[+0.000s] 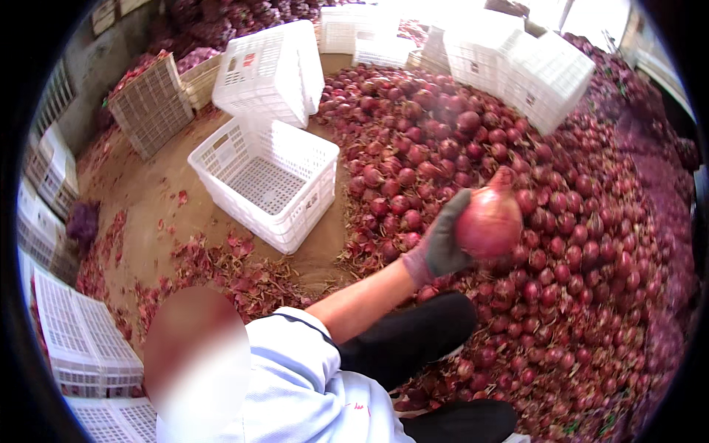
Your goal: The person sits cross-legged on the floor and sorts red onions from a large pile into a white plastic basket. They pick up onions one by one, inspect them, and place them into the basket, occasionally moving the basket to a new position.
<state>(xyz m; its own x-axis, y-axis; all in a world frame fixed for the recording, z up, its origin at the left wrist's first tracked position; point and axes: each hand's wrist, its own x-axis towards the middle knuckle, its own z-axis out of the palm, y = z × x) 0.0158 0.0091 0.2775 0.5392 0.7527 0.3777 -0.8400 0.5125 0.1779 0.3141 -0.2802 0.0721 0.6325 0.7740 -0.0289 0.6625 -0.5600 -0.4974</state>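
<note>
My left hand [447, 238], in a dark grey work glove, grips a large red onion [488, 224] with a long dry neck. It is held up in front of a wide heap of red onions [421, 144]. The palm and fingers behind the onion are partly hidden. My right hand is out of view. An empty white perforated plastic crate [316, 191] stands upright on the floor, left of the heap. My knees in black trousers [415, 338] reach to the heap's near edge.
Loose onion skins [238, 277] litter the brown floor [149, 194]. A tilted white crate [260, 66] stands behind the empty one. More white crates [515, 66] border the heap's far side. Stacked crates [83, 326] line the left. A filled crate [152, 105] is by the wall.
</note>
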